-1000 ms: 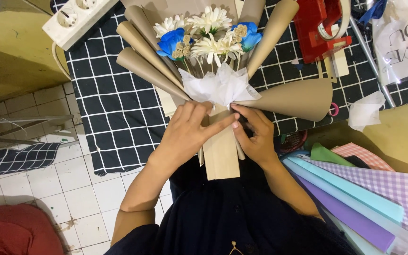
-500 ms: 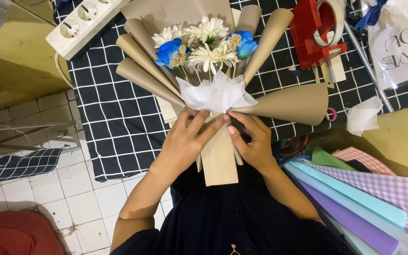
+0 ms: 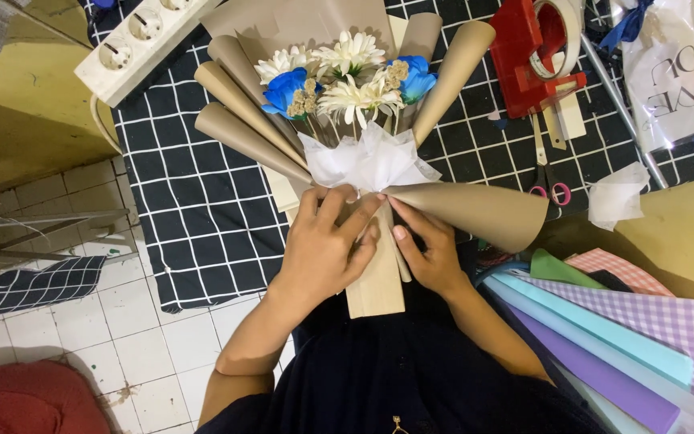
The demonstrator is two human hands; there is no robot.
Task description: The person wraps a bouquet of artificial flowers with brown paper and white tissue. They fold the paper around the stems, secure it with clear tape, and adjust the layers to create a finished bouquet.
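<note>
Both hands, left hand point(image 3: 323, 245) & right hand point(image 3: 431, 249), fingers curled shut on bouquet point(image 3: 347, 104) w/ white & blue flowers in tan paper cones.

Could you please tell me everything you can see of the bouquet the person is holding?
The bouquet lies on a black checked cloth, blooms pointing away from the person. It holds white daisy-like flowers and blue ones, ringed by white tissue and rolled tan paper cones fanned outward. The left hand and right hand press together on its tan paper base, just below the tissue.

Tan paper cones point(image 3: 475, 210), white and blue flowers point(image 3: 347, 76), black-and-white checked cloth point(image 3: 194, 209), red tape dispenser point(image 3: 533, 56).
</note>
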